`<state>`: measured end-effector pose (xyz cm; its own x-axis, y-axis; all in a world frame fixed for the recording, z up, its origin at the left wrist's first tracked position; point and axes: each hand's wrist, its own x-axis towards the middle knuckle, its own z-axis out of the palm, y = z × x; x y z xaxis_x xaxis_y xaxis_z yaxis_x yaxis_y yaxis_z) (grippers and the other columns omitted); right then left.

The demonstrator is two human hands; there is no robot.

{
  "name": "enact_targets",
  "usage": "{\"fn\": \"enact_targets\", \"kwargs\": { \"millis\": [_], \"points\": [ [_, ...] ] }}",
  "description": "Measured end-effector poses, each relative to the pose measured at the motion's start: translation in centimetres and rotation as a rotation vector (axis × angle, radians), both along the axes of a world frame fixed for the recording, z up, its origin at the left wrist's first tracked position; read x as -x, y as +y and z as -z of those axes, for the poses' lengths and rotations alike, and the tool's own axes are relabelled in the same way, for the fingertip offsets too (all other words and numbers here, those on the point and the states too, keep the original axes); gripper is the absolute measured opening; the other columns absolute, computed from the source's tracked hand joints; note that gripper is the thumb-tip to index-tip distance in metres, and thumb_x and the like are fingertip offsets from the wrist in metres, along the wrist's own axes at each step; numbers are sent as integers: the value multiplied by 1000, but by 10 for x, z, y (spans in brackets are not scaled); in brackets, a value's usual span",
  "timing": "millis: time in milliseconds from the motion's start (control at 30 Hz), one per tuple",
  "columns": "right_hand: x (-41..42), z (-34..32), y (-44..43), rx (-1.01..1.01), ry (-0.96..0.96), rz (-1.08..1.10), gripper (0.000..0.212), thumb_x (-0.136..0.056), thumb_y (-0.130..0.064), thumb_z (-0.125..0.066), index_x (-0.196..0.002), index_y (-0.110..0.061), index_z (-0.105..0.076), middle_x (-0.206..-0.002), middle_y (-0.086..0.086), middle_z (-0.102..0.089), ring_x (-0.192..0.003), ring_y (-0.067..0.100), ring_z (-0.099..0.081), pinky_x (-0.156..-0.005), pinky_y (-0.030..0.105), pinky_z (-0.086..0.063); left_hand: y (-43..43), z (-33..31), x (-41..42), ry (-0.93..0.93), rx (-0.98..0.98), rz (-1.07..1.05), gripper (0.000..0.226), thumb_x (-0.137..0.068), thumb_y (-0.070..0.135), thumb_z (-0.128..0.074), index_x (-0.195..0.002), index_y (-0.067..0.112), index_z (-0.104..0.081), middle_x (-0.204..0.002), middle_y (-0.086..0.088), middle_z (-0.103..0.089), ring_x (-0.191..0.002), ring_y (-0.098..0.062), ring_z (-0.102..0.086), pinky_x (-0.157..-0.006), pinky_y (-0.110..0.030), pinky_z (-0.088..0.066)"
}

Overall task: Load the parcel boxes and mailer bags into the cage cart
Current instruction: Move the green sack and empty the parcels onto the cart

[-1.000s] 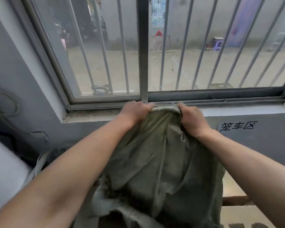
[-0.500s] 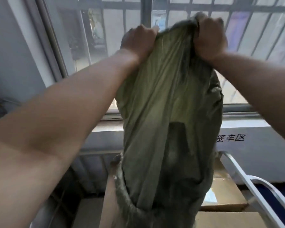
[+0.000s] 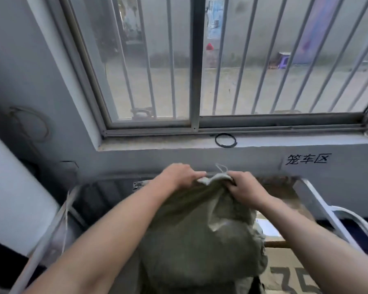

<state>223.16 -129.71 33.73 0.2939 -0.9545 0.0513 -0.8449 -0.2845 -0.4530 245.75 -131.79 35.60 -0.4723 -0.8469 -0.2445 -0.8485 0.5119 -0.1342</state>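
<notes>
Head view. A grey wall and a barred sliding window (image 3: 191, 60) fill the background. At 6 o'clock, an olive-green woven sack (image 3: 200, 240) sits above brown cardboard boxes (image 3: 291, 270) inside the white tubular cage cart (image 3: 320, 209). The left hand (image 3: 179, 177) and right hand (image 3: 244, 187) bunch its top edge, fingers curled round the cloth. Risk: fabric slipping from one fist would tip the sack against the rail.

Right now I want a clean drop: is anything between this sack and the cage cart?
Nothing visible does. The left hand and right hand grip the green woven sack by its top, between the rails of the cage cart, beside cardboard boxes. What lies under it is hidden.
</notes>
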Motion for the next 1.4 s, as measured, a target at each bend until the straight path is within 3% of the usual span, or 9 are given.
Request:
{"fn": "enact_targets", "kwargs": {
  "millis": [133,233,333,567,667,767,1033,1200,1400],
  "points": [
    [-24,66,37,-223,68,-94,54,-83,-63,-62,-128,-32,-57,-133,0,-63,-129,27,-53,-98,36,-45,35,90,-18,42,-171,-3,59,-102,34,-43,-158,33,-24,-163,-2,-29,-145,-25,-35,-116,-39,-32],
    [-33,107,57,-395,212,-55,143,-45,-99,-56,-158,-38,8,-168,-1,10,-154,29,9,-119,63,-12,59,131,-28,50,-292,-118,90,-92,54,-59,-160,32,-4,-168,-8,5,-154,-31,0,-122,-54,-16],
    [-39,137,63,-527,264,10,162,-33,-98,-63,-145,-41,38,-158,5,38,-150,39,22,-111,76,-3,71,149,-32,-5,-330,-161,135,-63,72,-78,-158,36,11,-166,-7,18,-152,-35,15,-118,-68,-5],
    [-52,188,49,-458,412,59,147,-59,-70,-80,-152,-33,29,-165,13,7,-150,43,-8,-110,64,-27,51,195,-28,-92,-236,-235,140,-64,48,-89,-153,40,19,-154,-17,-21,-146,-33,-20,-116,-70,-9],
    [-50,213,40,-183,481,27,105,-64,-49,-81,-153,-40,-27,-138,8,-47,-118,37,-48,-88,53,-43,41,209,-25,-71,-159,-233,78,-83,21,-74,-148,31,-31,-153,-19,-20,-144,-33,-20,-115,-63,-20],
    [-40,232,40,-25,479,-61,46,-54,-35,-83,-98,-41,-74,-81,-4,-64,-75,31,-58,-63,43,-43,39,214,-24,-18,-46,-128,30,-93,11,-55,-122,14,-61,-151,-18,-29,-142,-34,-23,-115,-49,-26],
    [-40,188,23,37,344,4,31,-51,-4,-75,-72,-20,-59,-82,1,-62,-76,27,-60,-68,41,-45,32,190,-20,-83,-50,-30,48,-104,12,-34,-150,0,-29,-163,-20,-20,-151,-40,-13,-120,-57,-13],
    [-35,192,27,-65,167,-108,37,-95,-4,-56,-132,2,-55,-153,22,-41,-141,35,-43,-116,42,-35,36,195,-15,68,-128,-98,115,-78,56,-68,-157,21,8,-166,-12,14,-151,-46,4,-120,-65,-6],
    [-33,201,36,-334,334,-151,84,-90,-25,-36,-157,-37,14,-163,1,28,-152,34,17,-119,64,1,17,222,4,0,-107,-48,115,-88,41,-66,-150,38,31,-167,-1,19,-153,-37,9,-115,-71,-4]
  ]
}}
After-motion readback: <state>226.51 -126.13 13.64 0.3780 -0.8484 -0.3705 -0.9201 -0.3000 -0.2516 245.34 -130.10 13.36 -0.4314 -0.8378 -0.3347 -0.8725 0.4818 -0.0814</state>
